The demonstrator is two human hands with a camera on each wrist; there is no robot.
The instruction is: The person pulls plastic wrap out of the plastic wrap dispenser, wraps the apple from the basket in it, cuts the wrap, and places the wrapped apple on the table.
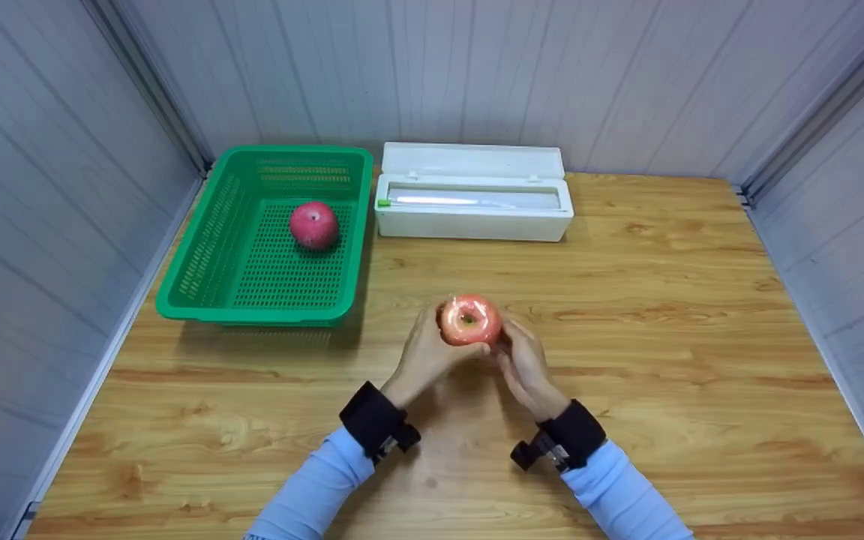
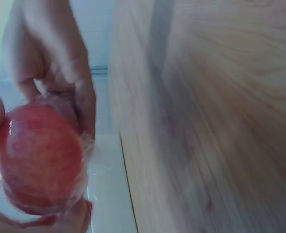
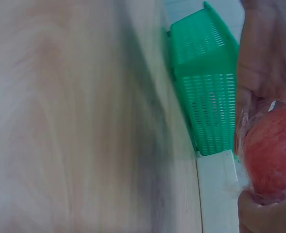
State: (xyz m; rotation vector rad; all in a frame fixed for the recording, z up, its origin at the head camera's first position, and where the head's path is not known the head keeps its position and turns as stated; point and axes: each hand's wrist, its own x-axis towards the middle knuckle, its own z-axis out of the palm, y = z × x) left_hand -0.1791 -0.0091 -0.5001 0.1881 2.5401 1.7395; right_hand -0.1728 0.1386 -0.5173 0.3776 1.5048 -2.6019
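Plainly, both hands are on an apple (image 1: pixel 469 321) held above the near middle of the table (image 1: pixel 664 337). The left hand (image 1: pixel 428 352) grips it around the left and near sides, thumb across the front; the right hand (image 1: pixel 526 365) grips its right side with bent fingers, though I cannot tell whether they also pinch the film. From the head, only a glossy top and stem hollow show; the wrist views reveal clear film (image 2: pixel 88 145), crinkled and loose in folds about the round, red flesh-side.

Only the head view shows a second, pinker apple (image 1: pixel 314 225) inside the green plastic basket (image 1: pixel 252 313) at far left, and the open lid of the long white box (image 1: pixel 469 223) beside it. The right wrist view adds the basket's slotted outer wall. The table has streaky, yellowish wood grain.
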